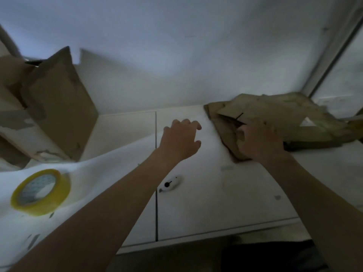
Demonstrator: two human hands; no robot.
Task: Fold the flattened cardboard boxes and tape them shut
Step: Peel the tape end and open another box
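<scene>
Right hand (259,140): closed on flattened cardboard boxes (284,116), at 2 o'clock on counter (206,203).
Left hand (181,137): fingers spread, empty, centre.
Tape roll (40,192): at 8 o'clock.
Folded box (59,107): at 10 o'clock.

yellow tape roll (40,192), brown cardboard (275,122)

White work surface (196,209), divided by a dark vertical seam (156,203), abuts a plain pale wall (176,55). Vertical frame (334,54) at right edge; whether door or window cannot be determined. Lighting dim, bluish cast.
</scene>
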